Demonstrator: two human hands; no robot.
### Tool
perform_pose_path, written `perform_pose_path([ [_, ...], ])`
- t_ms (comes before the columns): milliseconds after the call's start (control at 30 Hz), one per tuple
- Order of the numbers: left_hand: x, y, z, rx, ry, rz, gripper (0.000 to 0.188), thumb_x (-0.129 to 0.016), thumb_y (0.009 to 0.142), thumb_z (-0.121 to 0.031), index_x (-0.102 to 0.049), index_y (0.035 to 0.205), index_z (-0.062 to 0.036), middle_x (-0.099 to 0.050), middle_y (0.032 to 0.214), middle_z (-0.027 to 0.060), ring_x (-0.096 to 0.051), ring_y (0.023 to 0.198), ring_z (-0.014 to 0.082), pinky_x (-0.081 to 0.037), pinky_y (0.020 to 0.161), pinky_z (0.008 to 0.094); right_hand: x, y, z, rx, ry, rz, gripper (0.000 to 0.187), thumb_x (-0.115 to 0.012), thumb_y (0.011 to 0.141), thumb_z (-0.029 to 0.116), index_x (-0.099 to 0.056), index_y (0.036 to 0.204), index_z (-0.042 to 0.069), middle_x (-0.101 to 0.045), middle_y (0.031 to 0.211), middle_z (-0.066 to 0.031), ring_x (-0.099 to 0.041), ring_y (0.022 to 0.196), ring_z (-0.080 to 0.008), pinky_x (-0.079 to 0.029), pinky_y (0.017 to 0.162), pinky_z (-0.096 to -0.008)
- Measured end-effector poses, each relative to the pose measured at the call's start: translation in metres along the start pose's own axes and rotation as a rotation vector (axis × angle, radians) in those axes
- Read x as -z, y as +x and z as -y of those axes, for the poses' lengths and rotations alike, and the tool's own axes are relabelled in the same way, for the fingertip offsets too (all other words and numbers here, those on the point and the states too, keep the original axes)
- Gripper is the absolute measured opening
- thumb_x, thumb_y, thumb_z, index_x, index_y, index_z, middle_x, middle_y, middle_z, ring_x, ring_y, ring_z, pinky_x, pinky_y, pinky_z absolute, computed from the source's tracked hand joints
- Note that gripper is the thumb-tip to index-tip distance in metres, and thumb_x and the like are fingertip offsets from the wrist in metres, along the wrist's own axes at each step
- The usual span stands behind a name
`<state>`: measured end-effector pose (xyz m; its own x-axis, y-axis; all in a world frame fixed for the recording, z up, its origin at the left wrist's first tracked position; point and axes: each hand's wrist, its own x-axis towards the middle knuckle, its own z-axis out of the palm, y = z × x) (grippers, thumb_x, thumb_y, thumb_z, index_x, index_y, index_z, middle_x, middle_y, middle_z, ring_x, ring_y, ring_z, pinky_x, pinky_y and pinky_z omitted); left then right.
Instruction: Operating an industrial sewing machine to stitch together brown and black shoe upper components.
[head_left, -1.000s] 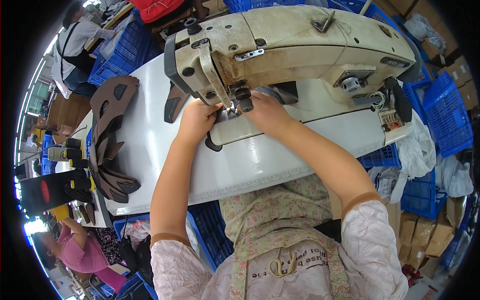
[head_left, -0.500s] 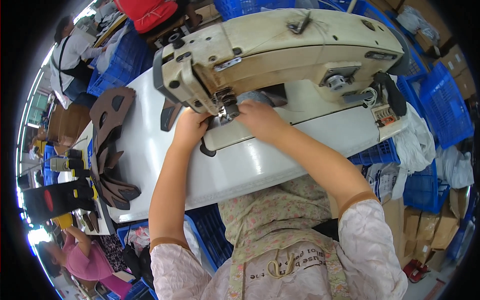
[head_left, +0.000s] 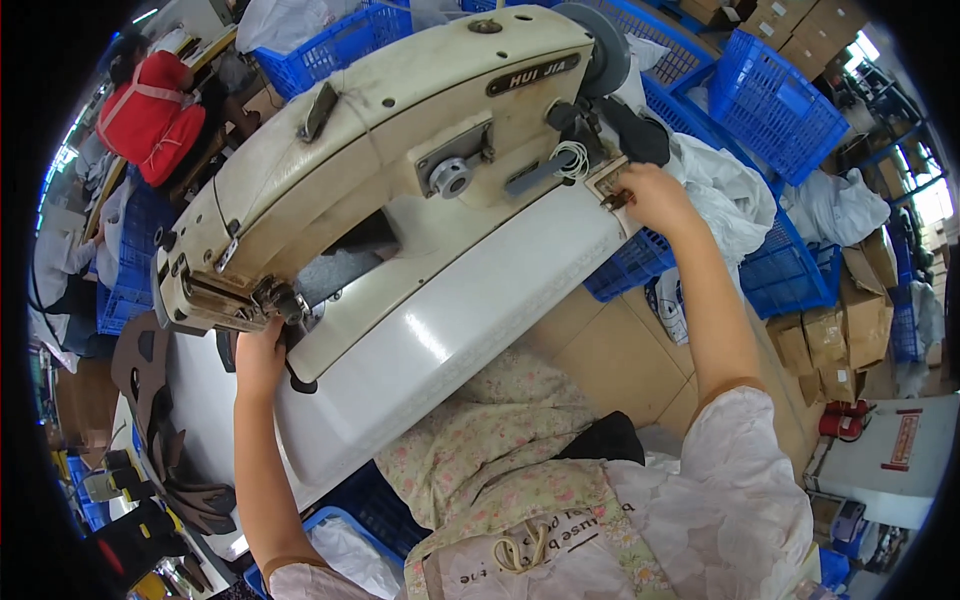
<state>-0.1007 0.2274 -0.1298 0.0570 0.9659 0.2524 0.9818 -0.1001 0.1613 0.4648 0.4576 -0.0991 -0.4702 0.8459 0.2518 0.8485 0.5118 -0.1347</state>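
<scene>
A cream sewing machine (head_left: 400, 110) stands on a white table (head_left: 430, 340). My left hand (head_left: 262, 360) is at its needle end, close against the presser foot (head_left: 298, 308); the fingers look closed, and their tips are partly hidden. A grey piece of material (head_left: 338, 274) with a dark part lies under the machine's arm, behind the needle. My right hand (head_left: 658, 200) is over a small tray (head_left: 607, 178) at the table's right end. Its fingers are closed on something small and dark that I cannot make out.
Brown cut pieces (head_left: 150, 400) lie stacked along the table's left edge. Blue crates (head_left: 780, 105) and white plastic bags (head_left: 720, 190) stand beyond the right end. Cardboard boxes (head_left: 840, 335) are on the floor at right. A person in red (head_left: 155, 115) sits at the far left.
My right hand has left the needle area and moved right to the small tray. My left hand stays by the presser foot. The view has swung to the right.
</scene>
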Motion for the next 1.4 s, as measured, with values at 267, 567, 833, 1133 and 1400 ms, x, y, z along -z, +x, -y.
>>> perform_pose_path([
  [267, 0.023, 0.010, 0.019, -0.156, 0.245, 0.015, 0.040, -0.055, 0.078, 0.004, -0.070, 0.112, -0.0117, -0.067, 0.117, 0.0146, -0.060, 0.112, 0.0386, -0.049, 0.092, 0.0462, -0.003, 0.007, -0.024, 0.055, 0.088, 0.168, 0.011, -0.064, 0.079, 0.011, -0.067, 0.090, 0.010, -0.069, 0.086, -0.0148, -0.066, 0.082, -0.0346, -0.052, 0.072, -0.0429],
  [567, 0.036, 0.017, -0.037, -0.001, 0.450, 0.153, 0.016, -0.060, 0.080, -0.009, -0.071, 0.092, -0.0080, -0.070, 0.092, 0.0110, -0.067, 0.093, 0.0289, -0.050, 0.079, 0.0422, 0.005, -0.015, 0.061, -0.465, 1.453, -0.180, 0.021, -0.057, 0.098, 0.019, -0.052, 0.110, 0.003, -0.066, 0.101, -0.0131, -0.065, 0.091, -0.0221, -0.053, 0.078, -0.0343],
  [833, 0.028, 0.001, -0.065, 0.171, 0.735, 0.523, 0.027, -0.061, 0.086, -0.025, -0.069, 0.107, -0.0095, -0.068, 0.100, 0.0043, -0.063, 0.095, 0.0212, -0.042, 0.074, 0.0367, 0.009, -0.036, 0.310, -0.033, 1.762, 0.563, 0.011, -0.066, 0.093, 0.018, -0.065, 0.095, 0.008, -0.052, 0.067, 0.0052, -0.046, 0.056, -0.0061, -0.039, 0.048, -0.0250],
  [1133, -0.002, -0.019, -0.023, 0.246, -0.541, 0.129, 0.020, -0.066, 0.079, -0.030, -0.068, 0.092, -0.0158, -0.063, 0.089, 0.0065, -0.062, 0.085, 0.0263, -0.045, 0.069, 0.0379, -0.035, -0.002, 0.457, 0.359, 1.039, -0.261, 0.099, -0.070, 0.091, 0.038, -0.008, 0.151, -0.010, -0.069, 0.108, -0.0146, -0.068, 0.072, -0.0233, -0.055, 0.065, -0.0312],
  [1400, 0.012, -0.018, -0.029, 0.084, 0.101, 0.131, 0.015, -0.065, 0.081, -0.025, -0.073, 0.092, -0.0194, -0.064, 0.087, 0.0037, -0.063, 0.085, 0.0241, -0.048, 0.068, 0.0374, -0.049, 0.006, 0.443, 0.496, 1.521, -0.326, 0.059, -0.075, 0.085, 0.015, -0.047, 0.133, -0.002, -0.068, 0.094, -0.0102, -0.060, 0.064, -0.0156, -0.048, 0.058, -0.0273],
])
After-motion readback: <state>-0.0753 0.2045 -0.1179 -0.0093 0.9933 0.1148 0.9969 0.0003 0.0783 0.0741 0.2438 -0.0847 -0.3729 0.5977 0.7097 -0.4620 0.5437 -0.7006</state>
